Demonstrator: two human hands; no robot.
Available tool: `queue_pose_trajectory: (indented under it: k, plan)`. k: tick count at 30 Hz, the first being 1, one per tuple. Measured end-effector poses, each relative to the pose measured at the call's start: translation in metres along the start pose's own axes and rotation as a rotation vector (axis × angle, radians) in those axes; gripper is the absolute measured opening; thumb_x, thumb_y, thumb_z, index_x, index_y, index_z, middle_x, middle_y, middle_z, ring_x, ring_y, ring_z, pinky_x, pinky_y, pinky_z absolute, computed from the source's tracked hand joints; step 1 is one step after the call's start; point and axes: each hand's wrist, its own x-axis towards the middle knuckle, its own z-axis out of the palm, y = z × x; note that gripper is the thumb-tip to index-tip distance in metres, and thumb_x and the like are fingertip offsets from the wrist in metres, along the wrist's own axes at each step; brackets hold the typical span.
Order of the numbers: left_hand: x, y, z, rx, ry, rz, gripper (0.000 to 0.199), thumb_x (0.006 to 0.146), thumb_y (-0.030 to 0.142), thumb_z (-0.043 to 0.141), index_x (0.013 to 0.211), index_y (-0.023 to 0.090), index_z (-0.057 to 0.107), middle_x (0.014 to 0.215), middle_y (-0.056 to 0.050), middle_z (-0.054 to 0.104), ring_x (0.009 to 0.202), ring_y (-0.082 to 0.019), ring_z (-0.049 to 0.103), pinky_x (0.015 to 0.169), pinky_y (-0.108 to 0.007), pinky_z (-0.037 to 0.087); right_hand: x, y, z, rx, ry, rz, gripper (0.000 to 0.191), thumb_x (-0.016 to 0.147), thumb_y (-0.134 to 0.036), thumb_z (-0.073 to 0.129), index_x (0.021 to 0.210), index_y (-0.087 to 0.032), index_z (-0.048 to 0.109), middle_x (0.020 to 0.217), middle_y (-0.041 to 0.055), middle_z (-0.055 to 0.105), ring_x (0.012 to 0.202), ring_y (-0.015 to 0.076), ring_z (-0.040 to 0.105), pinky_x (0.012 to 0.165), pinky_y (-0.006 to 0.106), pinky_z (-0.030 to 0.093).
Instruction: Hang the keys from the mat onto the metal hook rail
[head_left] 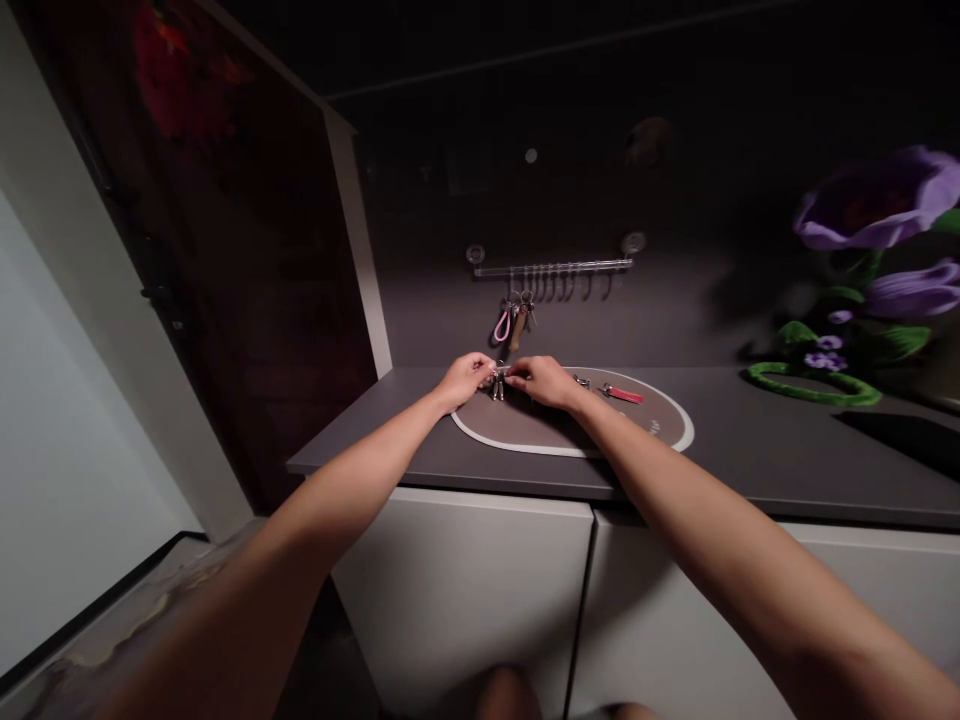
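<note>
Small metal keys [498,386] hang between my two hands, just above the left part of an oval brown mat [540,434] with a white rim. My left hand [466,380] pinches them from the left, fingers closed. From the right, my right hand [541,380] has its fingertips pressed together at the top of the same keys. On the mat, right of my right hand, lie a small metal item [582,382] and a red strap [627,395] with a metal end.
Behind, a clear rail [555,268] with several hooks holds a pink loop [502,326] and a brown key fob [517,328]. Purple flowers [877,205] and a green ring [814,384] stand right on the dark counter [750,450]. White cabinets [480,580] are below.
</note>
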Motion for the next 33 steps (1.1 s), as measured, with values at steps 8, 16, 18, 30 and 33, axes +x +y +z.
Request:
queue_pose_trajectory:
  k: [8,16,18,30,33]
  plan:
    - [-0.001,0.005,0.002,-0.146,-0.013,-0.006,0.024,0.075,0.035,0.058,0.077,0.012,0.053,0.070,-0.002,0.058,0.062,-0.007,0.052,0.057,-0.021,0.040,0.000,-0.004,-0.004,0.150,0.126,0.071,0.021,0.078,-0.027,0.054,0.092,-0.018,0.067,0.092,0.0045,0.068,0.082,0.0146,0.060,0.074,0.022,0.040]
    - [0.002,0.018,0.008,-0.176,0.016,-0.013,0.025,0.073,0.036,0.059,0.078,0.013,0.053,0.071,-0.001,0.059,0.065,-0.008,0.053,0.058,-0.020,0.040,0.002,0.002,-0.003,0.412,0.198,0.079,0.020,0.073,-0.032,0.056,0.077,-0.015,0.065,0.074,0.0016,0.065,0.068,0.0111,0.055,0.067,0.021,0.040]
    - [0.005,0.024,0.008,-0.174,0.009,-0.016,0.023,0.073,0.035,0.060,0.077,0.013,0.053,0.071,-0.001,0.059,0.065,-0.008,0.054,0.058,-0.020,0.040,0.003,0.005,-0.002,0.503,0.227,0.075,0.022,0.072,-0.035,0.057,0.077,-0.014,0.064,0.073,0.0017,0.064,0.067,0.0108,0.054,0.066,0.022,0.041]
    - [0.030,0.045,0.039,-0.158,0.163,0.032,0.011,0.075,0.024,0.053,0.075,0.013,0.055,0.065,0.001,0.055,0.057,-0.007,0.049,0.054,-0.019,0.039,0.002,0.005,-0.009,0.916,0.478,0.139,0.031,0.063,-0.044,0.062,0.072,-0.015,0.059,0.070,0.0002,0.058,0.065,0.0105,0.050,0.067,0.025,0.041]
    - [0.028,0.040,0.039,-0.035,0.186,0.137,0.017,0.076,0.029,0.051,0.075,0.013,0.057,0.062,0.001,0.054,0.057,-0.008,0.048,0.057,-0.020,0.039,0.002,0.006,-0.008,0.961,0.492,0.151,0.033,0.061,-0.046,0.064,0.071,-0.016,0.057,0.067,-0.0012,0.055,0.064,0.0099,0.049,0.067,0.025,0.042]
